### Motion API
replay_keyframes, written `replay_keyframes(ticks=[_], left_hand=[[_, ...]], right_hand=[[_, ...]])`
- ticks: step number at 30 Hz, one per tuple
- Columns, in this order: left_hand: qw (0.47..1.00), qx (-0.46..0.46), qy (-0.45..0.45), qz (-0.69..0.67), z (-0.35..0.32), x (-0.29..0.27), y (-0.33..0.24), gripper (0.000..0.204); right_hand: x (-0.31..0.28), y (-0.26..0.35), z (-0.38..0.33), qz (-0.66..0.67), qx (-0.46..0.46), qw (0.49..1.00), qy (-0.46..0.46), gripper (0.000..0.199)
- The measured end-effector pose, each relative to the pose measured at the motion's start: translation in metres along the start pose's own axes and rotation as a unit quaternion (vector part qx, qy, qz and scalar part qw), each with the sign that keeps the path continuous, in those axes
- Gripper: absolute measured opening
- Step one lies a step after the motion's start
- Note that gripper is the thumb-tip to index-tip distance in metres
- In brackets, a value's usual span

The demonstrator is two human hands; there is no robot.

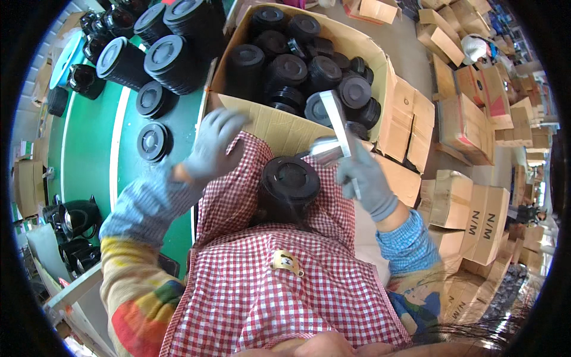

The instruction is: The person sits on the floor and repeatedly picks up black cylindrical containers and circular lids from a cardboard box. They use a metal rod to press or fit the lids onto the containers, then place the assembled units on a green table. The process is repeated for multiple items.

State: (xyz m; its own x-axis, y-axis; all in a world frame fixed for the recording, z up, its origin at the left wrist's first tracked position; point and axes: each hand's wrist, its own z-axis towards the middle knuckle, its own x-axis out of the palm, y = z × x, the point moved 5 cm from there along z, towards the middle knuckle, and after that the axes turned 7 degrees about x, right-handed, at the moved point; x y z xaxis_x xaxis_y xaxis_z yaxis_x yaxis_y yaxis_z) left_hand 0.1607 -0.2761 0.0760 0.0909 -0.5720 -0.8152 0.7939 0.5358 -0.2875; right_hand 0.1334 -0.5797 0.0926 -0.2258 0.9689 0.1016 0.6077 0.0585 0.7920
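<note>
Gloved hands (365, 181) flank a stack of black discs (291, 181).

Cardbd ctns (467, 128) R, grn tbl (89, 149) L.

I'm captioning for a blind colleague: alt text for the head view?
Gloved right hand holding a blurred white and silver object near a black, round-topped item in the lap; the gloved left hand is raised, apparently empty. Beyond stands a cardboard box of black round parts; at left, a green table.

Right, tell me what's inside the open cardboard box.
The box holds many round black discs, stacked or tipped at different angles. The upper ones cover its bottom and whatever lies beneath; the tool in the right hand hides part too.
</note>
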Motion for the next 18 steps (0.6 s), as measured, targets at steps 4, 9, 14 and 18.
replay_keyframes(ticks=[4, 9, 14, 18], left_hand=[[0.957, 0.162, 0.225, -0.085, -0.061, 0.015, -0.103, 0.035], [0.97, 0.147, 0.192, 0.001, -0.107, 0.057, -0.11, 0.025], [0.98, 0.014, 0.192, 0.044, -0.093, 0.001, -0.087, 0.026], [0.967, -0.219, -0.056, -0.117, -0.137, -0.086, -0.053, 0.032]], right_hand=[[-0.043, -0.042, 0.009, 0.031, -0.065, 0.99, -0.118, 0.046], [-0.018, -0.078, 0.024, 0.038, -0.095, 0.993, -0.059, 0.053], [-0.007, -0.031, 0.037, -0.56, -0.229, 0.774, -0.186, 0.063], [0.014, 0.004, 0.063, -0.593, -0.288, 0.731, -0.176, 0.059]])
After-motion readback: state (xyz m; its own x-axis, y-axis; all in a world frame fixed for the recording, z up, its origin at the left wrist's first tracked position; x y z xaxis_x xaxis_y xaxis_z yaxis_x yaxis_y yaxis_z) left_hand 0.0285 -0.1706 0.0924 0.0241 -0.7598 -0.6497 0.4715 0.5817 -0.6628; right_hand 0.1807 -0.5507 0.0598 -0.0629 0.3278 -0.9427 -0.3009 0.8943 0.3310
